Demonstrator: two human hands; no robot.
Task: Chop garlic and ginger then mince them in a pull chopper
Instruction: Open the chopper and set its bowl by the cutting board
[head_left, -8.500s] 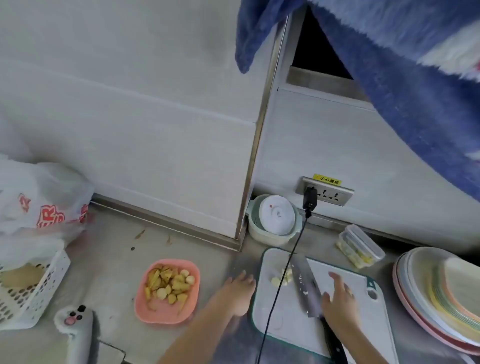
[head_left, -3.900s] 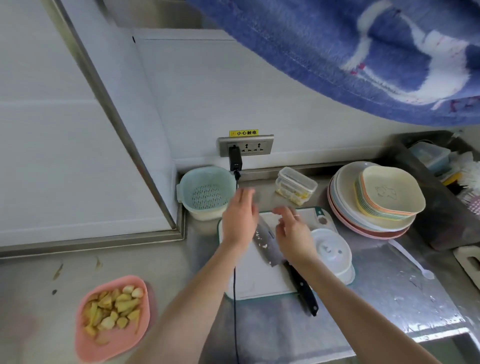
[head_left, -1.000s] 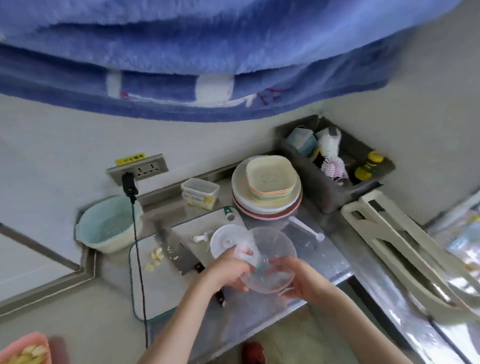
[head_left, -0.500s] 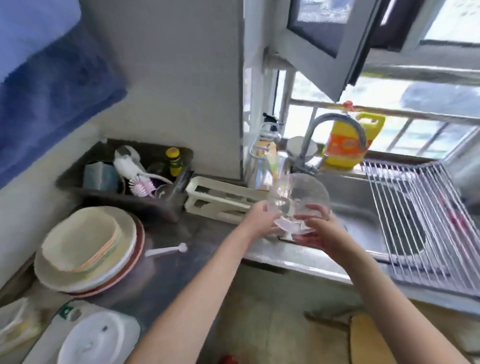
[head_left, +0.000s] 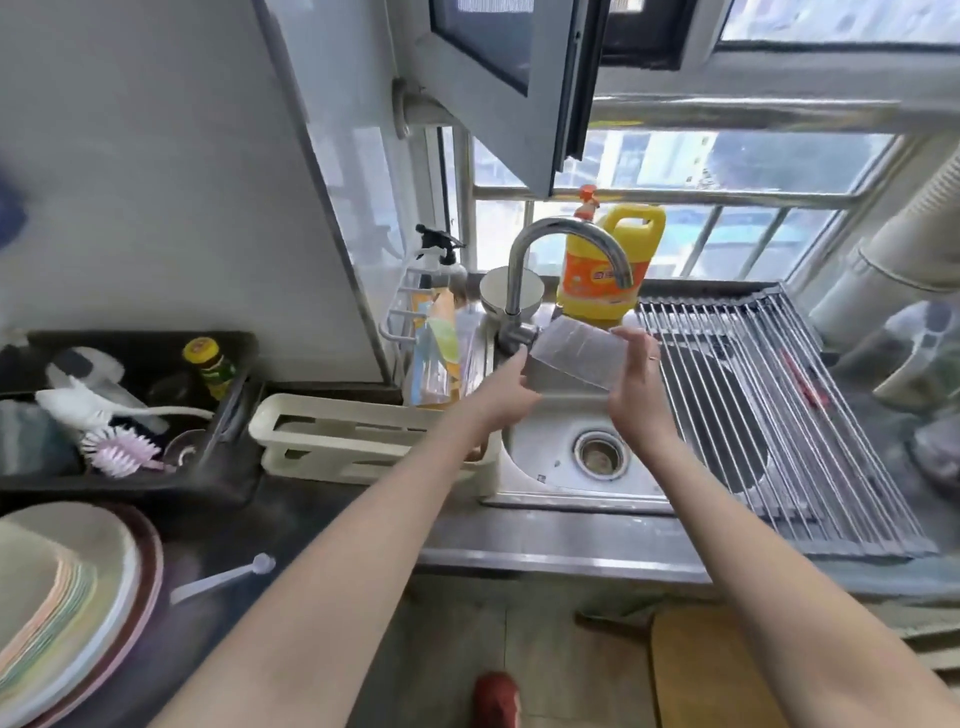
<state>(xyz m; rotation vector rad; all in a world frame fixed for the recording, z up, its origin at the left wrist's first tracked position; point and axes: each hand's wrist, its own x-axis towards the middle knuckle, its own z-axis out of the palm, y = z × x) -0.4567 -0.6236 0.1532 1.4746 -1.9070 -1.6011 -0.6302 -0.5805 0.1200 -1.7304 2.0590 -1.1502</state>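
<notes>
— Moved since before? Bowl (head_left: 576, 358) now tilted over sink (head_left: 550, 488), under tap (head_left: 566, 249).
— Grip?
— Left hand (head_left: 511, 387) and right hand (head_left: 636, 382) both clasp its sides. Advise steady hold, rinse thoroughly.

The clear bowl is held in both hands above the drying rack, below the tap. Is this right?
Not quite. The head view shows the clear bowl held between the left hand and the right hand above the sink, not the drying rack, which lies to its right. It is below the tap.
</notes>
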